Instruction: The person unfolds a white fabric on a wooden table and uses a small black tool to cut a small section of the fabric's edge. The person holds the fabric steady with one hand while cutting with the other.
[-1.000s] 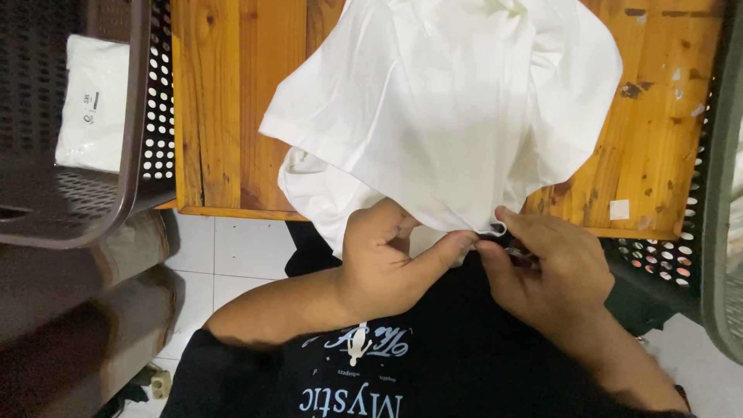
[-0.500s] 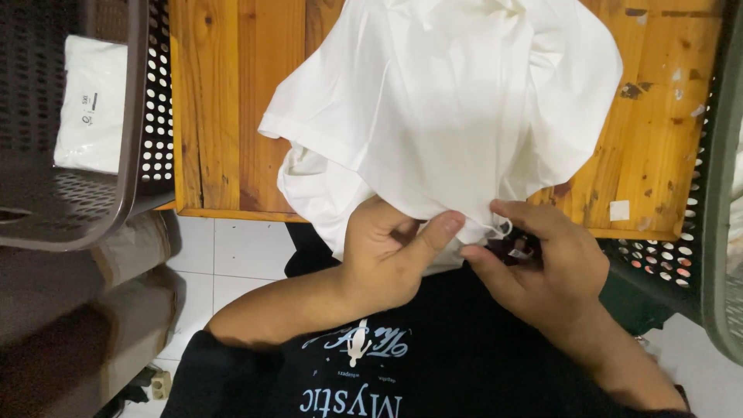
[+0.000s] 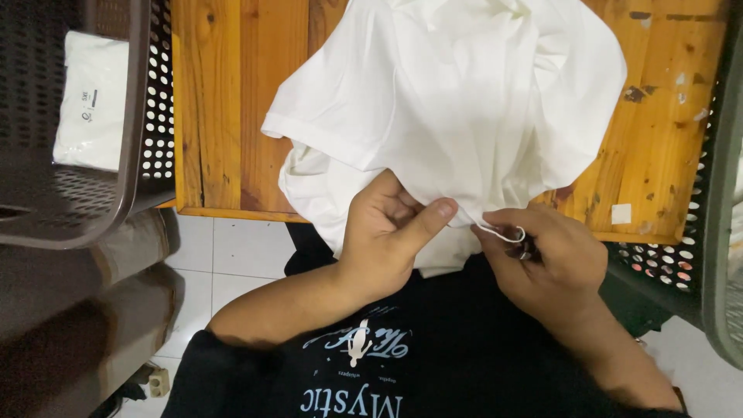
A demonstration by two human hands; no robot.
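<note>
Left thumb [image 3: 429,220] now stretched along white shirt [image 3: 464,101] hem — thread loop [image 3: 503,231] showing

A flat white plastic package [image 3: 91,112] is seen lying inside the dark perforated basket [image 3: 143,162] at the left, beside the tabletop [image 3: 217,116]. It is rectangular, with small dark print near its lower left part. A small square white sticker [image 3: 620,214] is stuck flat on the tabletop near its right front edge, by another basket [image 3: 696,255].
</note>
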